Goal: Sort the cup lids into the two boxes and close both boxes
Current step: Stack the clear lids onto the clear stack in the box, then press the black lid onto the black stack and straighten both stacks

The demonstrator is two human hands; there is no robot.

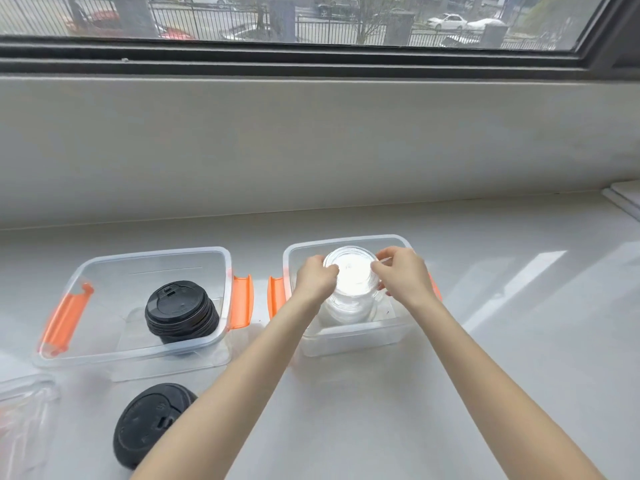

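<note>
While my left hand [317, 277] and right hand [403, 271] gripped the clear lid stack [351, 285] in the right box [349, 337], right of centre, black lids [147, 424] at lower left awaited the left box [138, 355]

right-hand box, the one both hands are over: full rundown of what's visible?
The right box is clear, colourless plastic, rectangular with rounded corners and a thickened rim, open with no lid on it. Orange latches hang at its two sides. It sits flat on the pale counter, beside the left box and apart from it. Inside stands a stack of clear cup lids. The left hand and right hand grip the top clear lid above it.
</note>
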